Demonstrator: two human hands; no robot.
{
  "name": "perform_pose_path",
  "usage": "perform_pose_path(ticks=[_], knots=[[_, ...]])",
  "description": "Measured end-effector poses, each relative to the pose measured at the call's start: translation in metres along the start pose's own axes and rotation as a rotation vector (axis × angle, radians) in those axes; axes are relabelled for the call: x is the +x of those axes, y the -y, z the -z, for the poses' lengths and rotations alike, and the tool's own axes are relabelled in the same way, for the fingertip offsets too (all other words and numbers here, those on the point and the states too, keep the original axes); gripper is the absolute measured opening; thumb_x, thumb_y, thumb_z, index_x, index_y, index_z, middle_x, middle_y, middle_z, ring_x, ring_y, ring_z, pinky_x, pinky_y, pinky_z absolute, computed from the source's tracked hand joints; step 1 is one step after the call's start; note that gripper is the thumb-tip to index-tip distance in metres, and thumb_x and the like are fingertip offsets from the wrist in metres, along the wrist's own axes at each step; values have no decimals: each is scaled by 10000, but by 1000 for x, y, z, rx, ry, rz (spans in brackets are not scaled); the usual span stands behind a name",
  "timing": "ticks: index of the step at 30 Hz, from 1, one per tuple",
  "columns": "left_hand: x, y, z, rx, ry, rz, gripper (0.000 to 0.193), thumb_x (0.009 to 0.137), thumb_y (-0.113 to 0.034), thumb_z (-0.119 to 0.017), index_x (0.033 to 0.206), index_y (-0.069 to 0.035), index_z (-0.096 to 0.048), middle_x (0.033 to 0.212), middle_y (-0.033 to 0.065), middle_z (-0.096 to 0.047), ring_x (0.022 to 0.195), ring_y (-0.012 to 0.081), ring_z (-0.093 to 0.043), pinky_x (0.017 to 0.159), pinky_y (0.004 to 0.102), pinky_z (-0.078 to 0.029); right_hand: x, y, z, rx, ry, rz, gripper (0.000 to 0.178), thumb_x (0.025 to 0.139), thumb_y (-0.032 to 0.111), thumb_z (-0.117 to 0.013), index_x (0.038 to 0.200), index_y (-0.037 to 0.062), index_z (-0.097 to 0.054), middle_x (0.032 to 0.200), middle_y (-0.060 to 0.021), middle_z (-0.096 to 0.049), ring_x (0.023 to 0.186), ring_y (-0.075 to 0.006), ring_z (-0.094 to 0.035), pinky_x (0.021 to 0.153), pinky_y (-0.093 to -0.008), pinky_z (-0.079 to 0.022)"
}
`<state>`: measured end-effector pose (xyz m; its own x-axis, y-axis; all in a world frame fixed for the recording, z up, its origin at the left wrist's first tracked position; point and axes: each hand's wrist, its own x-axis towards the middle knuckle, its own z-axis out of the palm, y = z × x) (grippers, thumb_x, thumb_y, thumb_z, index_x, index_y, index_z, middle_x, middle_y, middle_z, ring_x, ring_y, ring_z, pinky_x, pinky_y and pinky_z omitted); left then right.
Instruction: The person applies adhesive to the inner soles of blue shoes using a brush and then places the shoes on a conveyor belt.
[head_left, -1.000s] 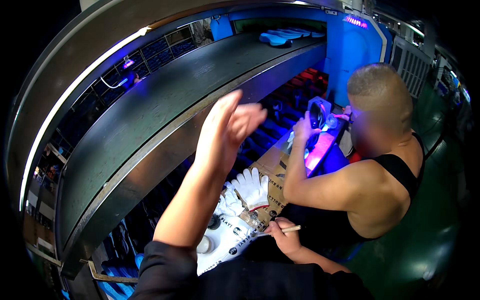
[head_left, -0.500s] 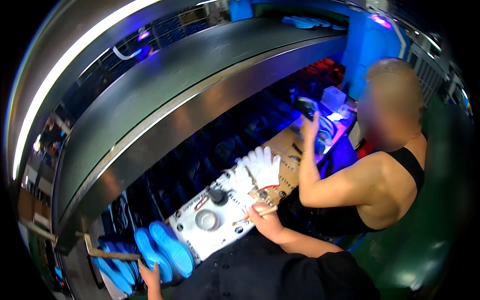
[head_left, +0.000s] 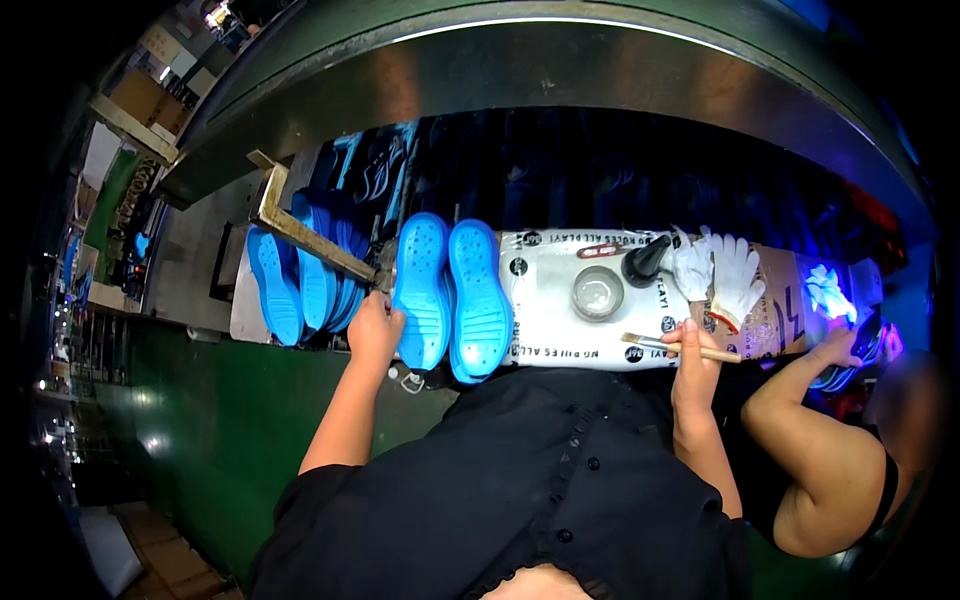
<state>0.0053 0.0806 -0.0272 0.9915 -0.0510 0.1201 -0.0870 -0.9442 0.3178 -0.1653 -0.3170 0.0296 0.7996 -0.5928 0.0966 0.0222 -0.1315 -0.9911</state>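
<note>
My left hand (head_left: 375, 328) is curled at the left edge of a bright blue shoe sole (head_left: 423, 290); its thumb is against that edge, and some fingers are hidden. A second blue sole (head_left: 478, 300) lies close beside it, both with dotted and ridged patterns. In my right hand (head_left: 692, 365) is a small brush (head_left: 718, 354) with a wooden handle, its bristles pointing left above the white printed sheet (head_left: 545, 330). A round glass jar (head_left: 598, 293) stands on the sheet left of the bristles. Behind the brush, a black bottle (head_left: 648, 260) leans near a small red tool (head_left: 600, 252).
More blue soles (head_left: 275, 290) are grouped at the left beside an angled metal bar (head_left: 310, 238). White gloves (head_left: 737, 280) lie on cardboard at the right. A co-worker's hand (head_left: 838, 348) is over a shoe at the far right. A metal-edged conveyor (head_left: 560, 65) spans the back.
My view has turned left, bringing the soles nearer the middle. My left hand stays by the soles and my right still holds the brush. The co-worker's hand has lowered from its raised position.
</note>
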Motion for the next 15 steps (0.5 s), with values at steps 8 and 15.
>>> perform_pose_path(ticks=[8, 15], knots=[[-25, -9, 21, -416, -31, 169, 316, 816, -163, -566, 1081, 0, -510, 725, 104, -618, 660, 259, -615, 626, 409, -475, 5, 0, -7, -52, 7, -19, 408, 969, 233, -478, 694, -31, -623, 621, -34, -514, 609, -94, -452, 596, -246, -350], [-45, -17, 28, -1699, 724, 591, 489, 803, -215, -654, 1200, -2, -464, 986, 115, -599, 746, 169, -608, 557, 286, -503, 3, 17, -4, -19, 12, -20, 421, 972, 257, -480, 701, -28, -630, 635, -30, -533, 619, -93, -463, 602, -236, -359]])
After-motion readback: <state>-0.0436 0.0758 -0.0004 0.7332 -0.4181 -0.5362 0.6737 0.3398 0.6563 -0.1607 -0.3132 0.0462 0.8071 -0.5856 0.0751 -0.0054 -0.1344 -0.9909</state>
